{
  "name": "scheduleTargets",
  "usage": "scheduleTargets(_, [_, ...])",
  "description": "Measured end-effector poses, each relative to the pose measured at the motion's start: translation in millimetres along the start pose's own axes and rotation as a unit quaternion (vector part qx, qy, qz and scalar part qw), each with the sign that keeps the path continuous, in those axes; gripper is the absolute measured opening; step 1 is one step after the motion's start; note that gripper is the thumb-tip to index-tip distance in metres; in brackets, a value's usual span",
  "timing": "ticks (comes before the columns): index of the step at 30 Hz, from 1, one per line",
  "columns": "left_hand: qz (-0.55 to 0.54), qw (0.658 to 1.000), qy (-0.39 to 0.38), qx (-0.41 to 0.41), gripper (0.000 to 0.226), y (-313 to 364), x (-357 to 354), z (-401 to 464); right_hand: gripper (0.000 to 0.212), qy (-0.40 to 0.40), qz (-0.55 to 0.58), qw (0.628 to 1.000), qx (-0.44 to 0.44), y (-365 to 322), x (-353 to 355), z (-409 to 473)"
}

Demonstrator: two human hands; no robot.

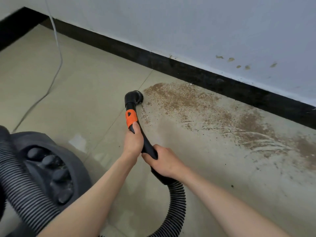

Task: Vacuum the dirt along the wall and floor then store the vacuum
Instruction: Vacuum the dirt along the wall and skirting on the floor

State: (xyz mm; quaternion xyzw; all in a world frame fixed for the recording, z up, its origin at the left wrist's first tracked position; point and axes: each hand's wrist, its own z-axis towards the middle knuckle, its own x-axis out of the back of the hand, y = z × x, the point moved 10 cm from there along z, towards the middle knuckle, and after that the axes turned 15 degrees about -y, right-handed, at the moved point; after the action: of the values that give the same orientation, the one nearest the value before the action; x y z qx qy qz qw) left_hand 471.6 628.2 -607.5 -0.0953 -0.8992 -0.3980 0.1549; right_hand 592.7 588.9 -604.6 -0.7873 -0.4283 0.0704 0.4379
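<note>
Both hands grip the black vacuum wand [147,142] — left hand [133,141] below its orange collar [131,118], right hand [165,162] nearer the ribbed hose [176,199]. Its round nozzle [135,97] touches the left edge of brown dirt [196,103] on the floor near the wall.

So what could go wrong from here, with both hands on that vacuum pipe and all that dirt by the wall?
1. The nozzle sits only at the left edge of the brown dirt; most of the patch stretches right along the black skirting, so bits could be missed.
2. The white cable trails across the floor and might snag or trip.
3. The ribbed hose loops behind the right hand and could kink. The left hand grips further forward.
</note>
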Motion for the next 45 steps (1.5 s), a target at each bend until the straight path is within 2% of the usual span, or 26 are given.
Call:
scheduleTargets(6, [-0.053,0.998,-0.036,-0.004,0.045,9,-5,10,0.04,0.049,-0.026,0.998,-0.021,-5,19,-3])
scheduleTargets(10, [-0.085,0.995,-0.059,-0.013,0.056,12,-10,26,0.045,0.063,-0.059,0.996,-0.037,-5,24,3])
scheduleTargets(20, [-0.119,0.99,-0.069,-0.03,0.053,8,-9,52,0.043,0.09,-0.134,0.986,-0.048,-12,33,15])
scheduleTargets(25, [-0.124,0.984,-0.122,-0.038,0.05,26,-42,58,0.043,0.122,-0.129,0.981,-0.072,0,55,1])
scheduleTargets(35, [-0.07,0.978,-0.192,-0.047,0.06,71,-111,56,0.045,0.204,-0.103,0.966,-0.121,34,103,-26])
scheduleTargets(40, [-0.07,0.98,-0.18,-0.048,0.057,72,-121,54,0.043,0.204,-0.088,0.968,-0.121,45,108,-29])
scheduleTargets(45, [-0.04,0.987,-0.146,-0.045,0.059,75,-98,55,0.042,0.176,-0.062,0.978,-0.092,33,105,-17])
